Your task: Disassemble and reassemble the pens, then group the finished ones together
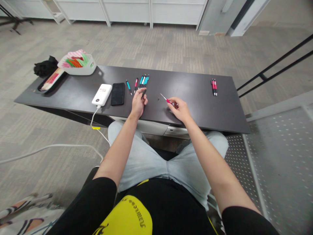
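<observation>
Hands (138, 104) (180, 109) partly cover what they hold: left, dark piece (144, 92); right, pink pen part (168, 101).

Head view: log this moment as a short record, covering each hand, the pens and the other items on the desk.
left hand: holds a small dark piece at the fingertips
right hand: holds a red pen part, thin tip exposed
between hands: tiny dark bit on desk
pens, right: two red-and-black pens
pens, beyond left hand: pen group
left side: phone, white power bank, basket
</observation>
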{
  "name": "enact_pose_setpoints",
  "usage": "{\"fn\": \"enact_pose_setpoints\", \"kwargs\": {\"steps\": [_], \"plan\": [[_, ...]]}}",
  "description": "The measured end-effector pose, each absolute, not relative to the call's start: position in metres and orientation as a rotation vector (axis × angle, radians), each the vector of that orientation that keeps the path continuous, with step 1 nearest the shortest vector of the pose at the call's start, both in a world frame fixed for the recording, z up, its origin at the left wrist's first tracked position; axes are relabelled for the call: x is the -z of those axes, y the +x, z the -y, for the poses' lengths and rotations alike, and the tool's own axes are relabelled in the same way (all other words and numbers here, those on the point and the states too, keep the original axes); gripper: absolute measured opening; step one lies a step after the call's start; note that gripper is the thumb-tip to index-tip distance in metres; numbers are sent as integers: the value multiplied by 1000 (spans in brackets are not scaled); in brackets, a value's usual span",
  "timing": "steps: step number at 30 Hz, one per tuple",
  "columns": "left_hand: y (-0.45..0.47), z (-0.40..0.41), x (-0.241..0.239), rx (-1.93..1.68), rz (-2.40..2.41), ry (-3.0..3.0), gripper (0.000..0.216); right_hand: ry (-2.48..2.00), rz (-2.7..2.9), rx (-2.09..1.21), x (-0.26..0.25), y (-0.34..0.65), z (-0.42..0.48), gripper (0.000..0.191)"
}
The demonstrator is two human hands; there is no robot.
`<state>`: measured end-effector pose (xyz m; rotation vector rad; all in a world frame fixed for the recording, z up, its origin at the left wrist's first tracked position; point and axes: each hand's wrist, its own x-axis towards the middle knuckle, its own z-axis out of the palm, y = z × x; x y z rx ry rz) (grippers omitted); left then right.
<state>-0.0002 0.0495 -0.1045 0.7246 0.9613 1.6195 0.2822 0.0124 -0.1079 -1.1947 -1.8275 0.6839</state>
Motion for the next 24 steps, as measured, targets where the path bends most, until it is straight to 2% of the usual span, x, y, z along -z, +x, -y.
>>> {"fn": "enact_pose_setpoints", "kwargs": {"steps": [4,6,9,16,24], "plan": [[-2,-48,99,-1657,-945,585,24,-1228,1658,-757,106,279,-12,44],[-2,-46,97,-1657,-943,566,22,-1222,1599,-770,105,277,-12,49],[-1,-43,93,-1631,-947,605,6,-1212,1586,-783,102,277,-10,53],[2,-39,90,-1602,-1004,644,10,-1227,1642,-791,104,279,-10,56],[25,-35,80,-1516,-998,844,43,-1252,1772,-675,104,279,-11,47]]}}
